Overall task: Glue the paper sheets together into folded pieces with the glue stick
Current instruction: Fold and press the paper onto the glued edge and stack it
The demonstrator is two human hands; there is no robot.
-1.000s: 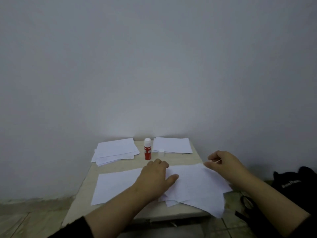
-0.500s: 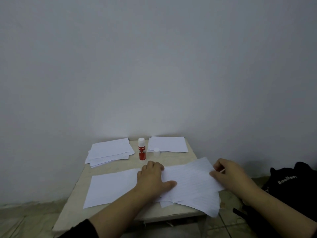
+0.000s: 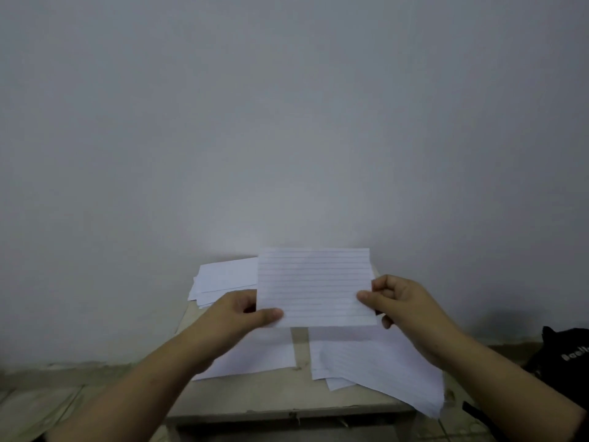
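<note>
A plain grey wall (image 3: 287, 122) fills most of the view behind a small table (image 3: 271, 400). On the table, below the raised sheet, lie a loose pile of lined paper (image 3: 382, 368) at the right, hanging over the table's right edge, and a single flat sheet (image 3: 255, 358) at the left; a further stack (image 3: 223, 279) sits at the table's far left corner. Above the table a person holds one lined sheet (image 3: 314, 287) upright, its long axis running side to side and its ruled face toward the camera. The left hand (image 3: 236, 314) pinches its lower left corner, thumb in front; the right hand (image 3: 404, 301) pinches its right edge, fingers curled behind. The sheet spans the gap between both hands, equally near each. The glue stick is hidden, probably behind the sheet, so the sheet must likely come down before gluing.
</note>
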